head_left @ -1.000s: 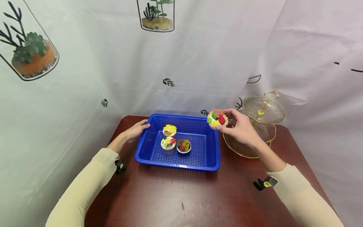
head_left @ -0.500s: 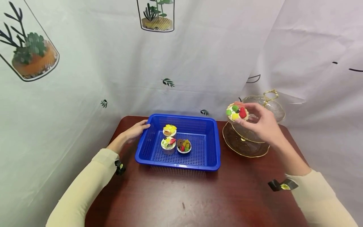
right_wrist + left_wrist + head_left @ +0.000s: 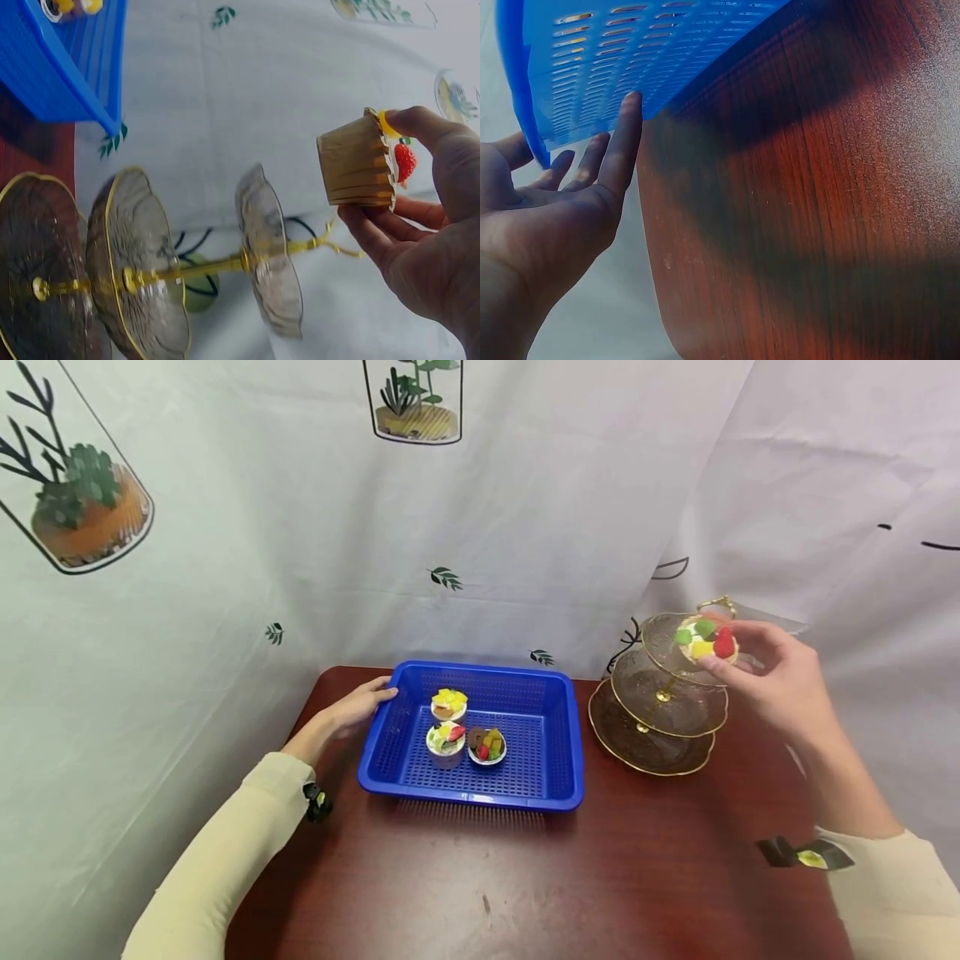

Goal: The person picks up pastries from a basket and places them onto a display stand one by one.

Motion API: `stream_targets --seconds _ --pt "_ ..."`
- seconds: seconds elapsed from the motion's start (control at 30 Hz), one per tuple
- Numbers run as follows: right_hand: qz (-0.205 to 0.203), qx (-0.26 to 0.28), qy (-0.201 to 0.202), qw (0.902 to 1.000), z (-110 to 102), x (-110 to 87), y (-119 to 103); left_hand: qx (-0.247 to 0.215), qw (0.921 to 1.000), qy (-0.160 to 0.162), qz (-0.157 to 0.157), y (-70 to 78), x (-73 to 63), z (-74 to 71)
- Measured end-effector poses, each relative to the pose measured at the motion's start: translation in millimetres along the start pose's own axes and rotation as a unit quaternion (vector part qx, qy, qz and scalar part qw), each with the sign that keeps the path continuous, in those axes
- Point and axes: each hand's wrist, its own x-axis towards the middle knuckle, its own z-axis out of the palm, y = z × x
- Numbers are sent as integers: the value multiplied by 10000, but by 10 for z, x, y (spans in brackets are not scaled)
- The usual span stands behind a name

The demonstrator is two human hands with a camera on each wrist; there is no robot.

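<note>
In the head view my right hand [image 3: 787, 677] pinches a fruit-topped cupcake [image 3: 703, 642] by its edge, in front of the top tier of a three-tier glass stand [image 3: 639, 689] with gold rims. The right wrist view shows the cupcake's tan pleated paper cup [image 3: 352, 166], held between thumb and fingers, apart from the tiers. My left hand [image 3: 354, 708] holds the left rim of a blue plastic basket [image 3: 472, 799], its thumb over the rim and its fingers along the outer wall [image 3: 592, 75]. Inside the basket stand a yellow-topped cupcake [image 3: 448, 703], a strawberry-topped one [image 3: 446, 743] and a chocolate-and-fruit one [image 3: 486, 747].
Basket and stand are side by side toward the back of a dark red-brown wooden table [image 3: 525, 885]. A pale cloth backdrop [image 3: 525, 527] with printed plants hangs close behind and at both sides. The stand's gold handle [image 3: 718, 603] sticks up at the top.
My right hand has carried the cupcake rightward and slightly up, from over the basket's right edge to the stand's top tier. My left hand and the basket stay in place.
</note>
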Motion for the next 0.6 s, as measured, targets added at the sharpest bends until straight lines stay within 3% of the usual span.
stream_targets --seconds 0.4,0.6 --pt "352 307 475 9978 -347 -7 185 -21 10000 -68 -4 19 25 -12" --pt "708 -190 640 9953 -457 22 270 59 10000 -78 -6 15 7 -23"
